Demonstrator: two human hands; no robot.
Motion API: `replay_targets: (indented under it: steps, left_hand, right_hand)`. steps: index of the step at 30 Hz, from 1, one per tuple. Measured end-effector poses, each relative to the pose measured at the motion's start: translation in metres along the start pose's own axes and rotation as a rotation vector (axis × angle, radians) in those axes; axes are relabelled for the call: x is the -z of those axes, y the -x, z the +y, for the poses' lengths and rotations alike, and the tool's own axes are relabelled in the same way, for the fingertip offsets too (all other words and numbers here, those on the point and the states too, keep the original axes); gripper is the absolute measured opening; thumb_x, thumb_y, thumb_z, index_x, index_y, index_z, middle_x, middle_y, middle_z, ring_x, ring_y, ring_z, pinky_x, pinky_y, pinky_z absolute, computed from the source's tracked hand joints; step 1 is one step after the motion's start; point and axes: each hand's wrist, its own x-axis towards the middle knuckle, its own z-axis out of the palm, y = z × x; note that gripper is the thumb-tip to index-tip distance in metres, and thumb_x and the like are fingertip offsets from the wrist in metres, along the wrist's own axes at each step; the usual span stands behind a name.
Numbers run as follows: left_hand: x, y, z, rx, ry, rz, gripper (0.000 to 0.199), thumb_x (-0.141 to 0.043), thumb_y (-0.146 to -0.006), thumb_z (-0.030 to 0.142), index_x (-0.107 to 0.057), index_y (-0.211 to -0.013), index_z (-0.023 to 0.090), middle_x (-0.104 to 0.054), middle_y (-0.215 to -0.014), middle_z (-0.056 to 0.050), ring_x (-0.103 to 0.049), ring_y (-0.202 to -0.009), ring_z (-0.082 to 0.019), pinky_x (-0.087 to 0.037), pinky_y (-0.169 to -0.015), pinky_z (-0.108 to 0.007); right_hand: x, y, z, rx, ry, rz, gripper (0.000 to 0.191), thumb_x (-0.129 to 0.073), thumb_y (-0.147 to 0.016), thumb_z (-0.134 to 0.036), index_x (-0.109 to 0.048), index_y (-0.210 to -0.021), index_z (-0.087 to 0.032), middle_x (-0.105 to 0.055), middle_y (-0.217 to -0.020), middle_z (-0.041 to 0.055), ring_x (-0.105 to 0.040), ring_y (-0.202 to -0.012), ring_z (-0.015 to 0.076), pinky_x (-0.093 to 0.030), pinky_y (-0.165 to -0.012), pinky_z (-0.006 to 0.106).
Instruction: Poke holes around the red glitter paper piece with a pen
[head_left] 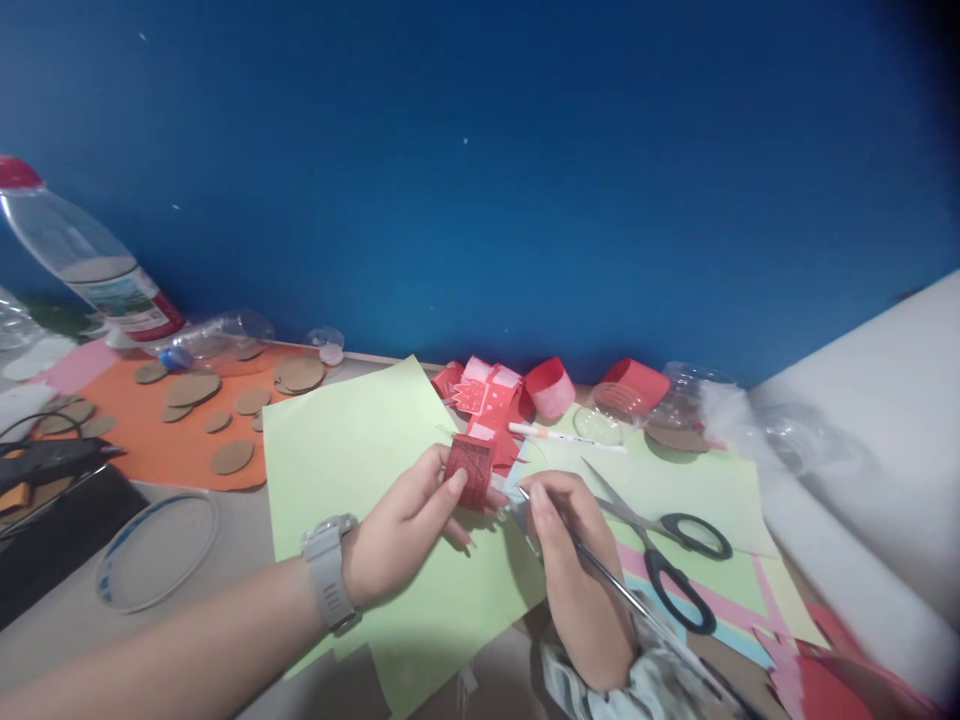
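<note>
My left grip pinches a red dark-lined paper piece above green sheet; right grip wrapped round silver pointed tool, tip near the piece. Bottle label: too blurred to read.

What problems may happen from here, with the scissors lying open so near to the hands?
The silver tool in the right hand points toward the left hand, so a slip might poke its fingers. The red piece is held in those fingers, so a hard push could perhaps bend or mark it. The scissors lie open beside the right hand; moving sideways, it might brush a blade.
</note>
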Motion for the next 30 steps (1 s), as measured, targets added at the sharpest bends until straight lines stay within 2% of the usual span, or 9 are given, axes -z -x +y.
replay_targets:
  steps: [4,7,9,12,18,24,30]
  left_hand:
    - [0.002,0.0,-0.003,-0.009,-0.053,-0.093,0.029,-0.037,-0.099,0.043,-0.045,-0.098,0.016,-0.063,-0.079,-0.005,-0.062,-0.071,-0.014,-0.052,-0.066,-0.027]
    - [0.005,-0.001,-0.005,-0.013,-0.076,-0.193,0.025,-0.041,-0.098,0.039,-0.043,-0.099,0.015,-0.06,-0.076,-0.005,-0.059,-0.068,-0.014,-0.05,-0.064,-0.027]
    - [0.006,-0.001,-0.006,0.0,-0.141,-0.279,0.021,-0.041,-0.098,0.036,-0.044,-0.098,0.015,-0.06,-0.077,-0.005,-0.057,-0.069,-0.015,-0.048,-0.065,-0.028]
    - [0.008,-0.002,-0.005,0.034,-0.224,-0.346,0.014,-0.044,-0.097,0.029,-0.044,-0.098,0.015,-0.061,-0.076,-0.004,-0.056,-0.067,-0.014,-0.045,-0.064,-0.028]
    - [0.011,-0.003,-0.004,0.087,-0.327,-0.333,0.007,-0.046,-0.093,0.023,-0.043,-0.097,0.018,-0.055,-0.075,0.0,-0.051,-0.063,-0.013,-0.041,-0.058,-0.025]
    - [0.012,-0.006,-0.001,-0.093,-0.373,-0.415,0.004,-0.046,-0.09,0.018,-0.043,-0.093,0.017,-0.05,-0.078,0.0,-0.045,-0.065,-0.013,-0.04,-0.058,-0.026]
    - [0.014,-0.006,-0.004,-0.131,-0.369,-0.439,0.005,-0.046,-0.09,0.019,-0.043,-0.09,0.015,-0.05,-0.08,-0.003,-0.047,-0.068,-0.015,-0.042,-0.062,-0.029]
  right_hand:
    - [0.001,0.0,0.004,-0.023,-0.063,0.016,0.025,-0.049,-0.092,-0.038,-0.052,-0.074,-0.02,-0.047,-0.062,-0.003,-0.044,-0.056,0.0118,-0.037,-0.052,0.025]
    - [0.001,-0.002,0.006,-0.049,-0.114,-0.011,0.032,-0.05,-0.091,-0.04,-0.048,-0.067,-0.02,-0.042,-0.057,-0.0042,-0.041,-0.052,0.0103,-0.034,-0.05,0.024]
    - [0.001,-0.003,0.007,-0.088,-0.15,-0.032,0.029,-0.053,-0.09,-0.038,-0.046,-0.068,-0.02,-0.042,-0.059,-0.0047,-0.041,-0.053,0.0097,-0.033,-0.05,0.023]
    - [0.002,-0.002,0.01,-0.075,-0.22,-0.133,0.023,-0.052,-0.09,-0.031,-0.044,-0.072,-0.021,-0.042,-0.061,-0.0053,-0.04,-0.053,0.0089,-0.033,-0.05,0.023]
    - [0.003,0.004,0.016,-0.023,-0.258,-0.167,0.027,-0.042,-0.095,-0.026,-0.043,-0.069,-0.021,-0.046,-0.063,-0.0035,-0.042,-0.054,0.0096,-0.033,-0.051,0.025]
    - [0.006,0.006,0.02,0.098,-0.281,-0.291,0.03,-0.035,-0.098,-0.033,-0.047,-0.073,-0.021,-0.049,-0.067,-0.0017,-0.046,-0.061,0.0114,-0.035,-0.055,0.028]
    - [0.008,0.005,0.023,0.11,-0.176,-0.339,0.029,-0.036,-0.099,-0.03,-0.043,-0.072,-0.021,-0.045,-0.067,-0.002,-0.045,-0.063,0.0114,-0.033,-0.057,0.028]
